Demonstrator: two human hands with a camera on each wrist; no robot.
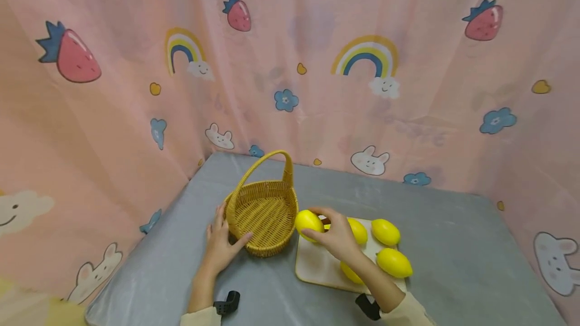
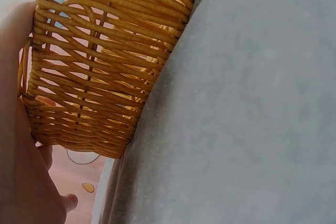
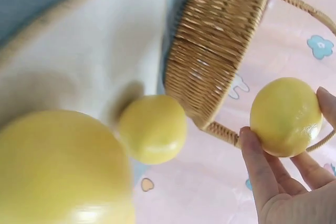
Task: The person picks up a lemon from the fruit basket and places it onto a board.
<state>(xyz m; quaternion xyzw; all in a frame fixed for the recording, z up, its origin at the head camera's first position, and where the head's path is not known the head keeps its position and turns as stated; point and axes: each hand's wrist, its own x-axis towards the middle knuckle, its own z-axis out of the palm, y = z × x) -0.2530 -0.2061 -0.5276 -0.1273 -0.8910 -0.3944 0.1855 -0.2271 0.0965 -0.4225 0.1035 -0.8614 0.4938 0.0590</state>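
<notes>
A yellow wicker basket [image 1: 267, 215] with a tall arched handle stands upright, its woven floor bare. My left hand [image 1: 222, 245] holds it at the left side, fingers along the outside near the handle's foot and thumb at the front rim. In the left wrist view, the basket's woven wall [image 2: 105, 61] fills the upper left. Between thumb and fingertips, my right hand [image 1: 337, 235] pinches a lemon [image 1: 308, 224] above the tray's left edge, close beside the basket's right rim. The right wrist view shows this lemon [image 3: 286, 116] lifted at the fingertips.
Right of the basket lies a pale tray [image 1: 317, 268] with several lemons [image 1: 394, 263], some partly hidden by my right hand and forearm. A grey cloth [image 1: 453, 265] covers the table. Behind it hangs a pink patterned curtain [image 1: 317, 125].
</notes>
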